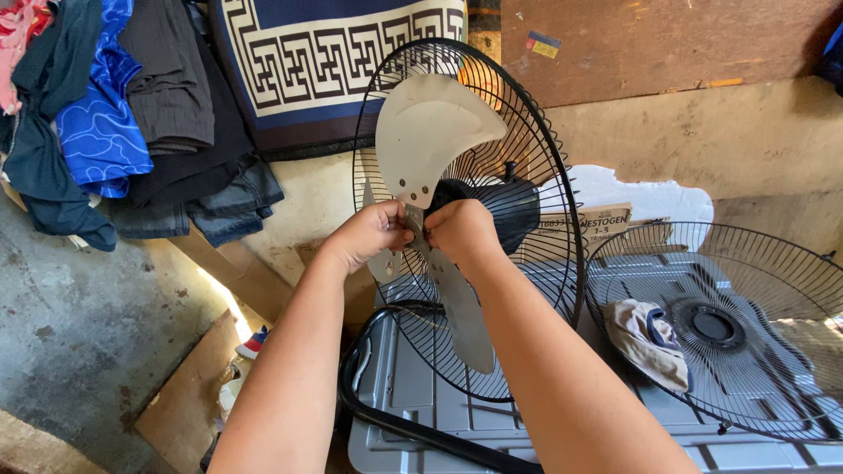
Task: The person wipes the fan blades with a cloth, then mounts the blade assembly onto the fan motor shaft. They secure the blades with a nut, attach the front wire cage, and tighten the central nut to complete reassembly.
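Observation:
A metal fan blade set is held up in front of a black wire rear guard of a fan. My left hand grips the blade hub from the left, and my right hand grips it from the right. One blade points up, another points down. The black motor housing shows behind my right hand. The guard stands upright on a grey plastic lid.
A second black wire guard lies flat at the right with a crumpled cloth on it. Clothes hang at the upper left beside a patterned rug. A cardboard box sits behind. A black ring lies on the lid.

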